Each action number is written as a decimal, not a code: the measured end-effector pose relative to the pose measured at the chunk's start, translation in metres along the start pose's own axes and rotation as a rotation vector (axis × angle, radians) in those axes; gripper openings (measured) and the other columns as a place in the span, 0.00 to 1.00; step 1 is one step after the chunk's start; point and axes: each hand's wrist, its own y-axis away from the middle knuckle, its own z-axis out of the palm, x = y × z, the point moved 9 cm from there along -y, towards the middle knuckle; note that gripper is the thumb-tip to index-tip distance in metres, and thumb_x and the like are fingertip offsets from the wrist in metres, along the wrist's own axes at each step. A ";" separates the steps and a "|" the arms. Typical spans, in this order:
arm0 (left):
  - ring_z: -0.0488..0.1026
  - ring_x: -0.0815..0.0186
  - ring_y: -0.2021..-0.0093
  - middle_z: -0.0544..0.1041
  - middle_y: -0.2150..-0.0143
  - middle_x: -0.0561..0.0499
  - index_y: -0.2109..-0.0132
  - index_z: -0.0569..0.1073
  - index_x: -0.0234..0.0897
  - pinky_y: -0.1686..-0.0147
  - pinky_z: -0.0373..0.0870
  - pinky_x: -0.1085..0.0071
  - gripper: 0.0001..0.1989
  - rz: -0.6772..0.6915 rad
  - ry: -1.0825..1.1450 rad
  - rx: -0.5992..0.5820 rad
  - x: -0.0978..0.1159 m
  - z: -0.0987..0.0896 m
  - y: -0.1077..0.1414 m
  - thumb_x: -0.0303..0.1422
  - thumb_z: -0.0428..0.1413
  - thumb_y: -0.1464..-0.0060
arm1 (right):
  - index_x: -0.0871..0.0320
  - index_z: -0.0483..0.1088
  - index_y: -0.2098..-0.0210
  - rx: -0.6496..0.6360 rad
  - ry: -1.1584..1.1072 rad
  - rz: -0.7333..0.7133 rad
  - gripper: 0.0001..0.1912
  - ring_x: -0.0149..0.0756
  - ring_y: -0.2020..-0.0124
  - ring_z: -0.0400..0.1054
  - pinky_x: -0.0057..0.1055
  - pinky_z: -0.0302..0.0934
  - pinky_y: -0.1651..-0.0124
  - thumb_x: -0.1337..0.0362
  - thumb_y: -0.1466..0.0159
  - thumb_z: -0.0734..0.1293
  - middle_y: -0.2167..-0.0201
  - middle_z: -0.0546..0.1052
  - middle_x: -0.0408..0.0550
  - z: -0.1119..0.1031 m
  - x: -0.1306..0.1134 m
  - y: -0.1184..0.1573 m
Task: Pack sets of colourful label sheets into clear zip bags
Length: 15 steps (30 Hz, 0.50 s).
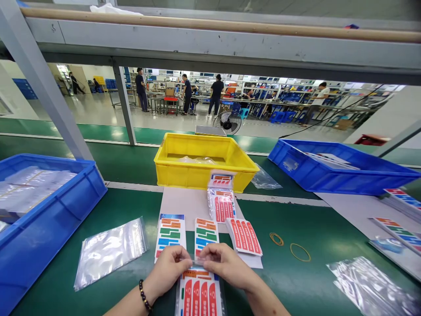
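Note:
Both hands pinch the top edge of a clear plastic bag (223, 293) with printed sticker sheets (199, 295) inside, low in the middle of the head view. My left hand (170, 266), with a beaded bracelet at the wrist, grips the bag's left top edge. At its right top edge is my right hand (226, 266), fingers closed. Just beyond lie two multicoloured sheets (171, 232), side by side. A fanned stack of red-striped sheets (245, 237) rests right of them. Packed bags of sheets (222, 206) lie near the yellow bin (197, 175).
Blue bins stand left (66, 210) and right (342, 175). Flat clear bags lie left (110, 250) and right (371, 281). Rubber bands (276, 239) sit on the green table (289, 289). A shelf beam (210, 39) crosses overhead; several people are in the background.

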 end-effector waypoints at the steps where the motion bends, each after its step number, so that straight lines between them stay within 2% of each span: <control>1: 0.61 0.70 0.75 0.66 0.78 0.55 0.77 0.66 0.34 0.72 0.57 0.73 0.08 0.011 -0.014 -0.004 0.001 0.000 0.000 0.34 0.54 0.61 | 0.62 0.69 0.72 0.010 0.018 0.002 0.06 0.28 0.75 0.59 0.24 0.54 0.71 0.65 0.48 0.65 0.78 0.68 0.42 0.000 0.000 0.000; 4: 0.61 0.70 0.75 0.65 0.78 0.55 0.78 0.66 0.34 0.72 0.56 0.73 0.07 0.030 -0.050 -0.007 0.002 0.001 0.001 0.33 0.53 0.60 | 0.61 0.65 0.78 0.067 0.084 -0.036 0.08 0.27 0.76 0.57 0.24 0.51 0.73 0.64 0.46 0.63 0.80 0.66 0.41 -0.001 -0.004 -0.001; 7: 0.60 0.70 0.74 0.65 0.78 0.56 0.78 0.65 0.35 0.72 0.57 0.73 0.07 0.032 -0.063 -0.002 0.001 0.002 0.001 0.33 0.53 0.60 | 0.61 0.64 0.79 0.087 0.107 -0.055 0.07 0.26 0.77 0.55 0.23 0.50 0.74 0.65 0.45 0.62 0.80 0.65 0.40 0.001 -0.008 -0.001; 15: 0.61 0.70 0.75 0.67 0.78 0.55 0.78 0.68 0.33 0.73 0.57 0.74 0.05 0.003 -0.065 -0.122 -0.007 0.017 0.003 0.30 0.53 0.61 | 0.60 0.64 0.79 -0.018 0.205 -0.019 0.05 0.26 0.77 0.56 0.22 0.48 0.75 0.70 0.48 0.60 0.80 0.65 0.39 0.023 -0.009 0.004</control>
